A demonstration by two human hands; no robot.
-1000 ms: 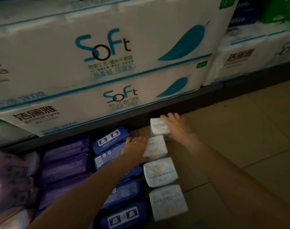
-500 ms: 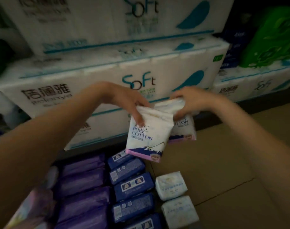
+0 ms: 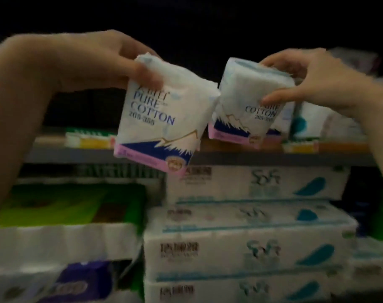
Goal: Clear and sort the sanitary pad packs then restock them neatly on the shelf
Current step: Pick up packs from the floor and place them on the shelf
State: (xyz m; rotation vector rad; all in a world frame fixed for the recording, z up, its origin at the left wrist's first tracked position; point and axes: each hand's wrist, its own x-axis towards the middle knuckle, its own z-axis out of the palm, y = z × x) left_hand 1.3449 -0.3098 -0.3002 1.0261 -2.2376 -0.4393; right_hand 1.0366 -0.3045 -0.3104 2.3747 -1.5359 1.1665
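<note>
The whole view was blurred and dim, and the top of it was black, so nothing above the hands could be made out. The left hand (image 3: 103, 60) gripped the top of a white pad pack (image 3: 162, 119), thumb over its front, and the pack hung tilted in the air. Its print read "PURE COTTON" above a blue mountain and a pink bottom strip; the smaller lettering was unreadable. The right hand (image 3: 313, 77) pinched a second pad pack (image 3: 249, 101) of the same kind at its upper end, thumb on the front and fingers over the top. The thumb hid part of the print. The two packs' near corners met or almost met; the blur did not settle which. Both were held in front of the shelf edge (image 3: 273, 158), not on it.

Behind the right hand's pack, further white packs (image 3: 310, 121) stood on the shelf, mostly hidden by that pack and the hand. Price labels (image 3: 90, 141) on the shelf edge were too smeared to read. Below, stacked white tissue bundles (image 3: 251, 243) with teal leaf marks filled the lower bay, beside a green package (image 3: 61, 204) partly cut off by the left forearm.
</note>
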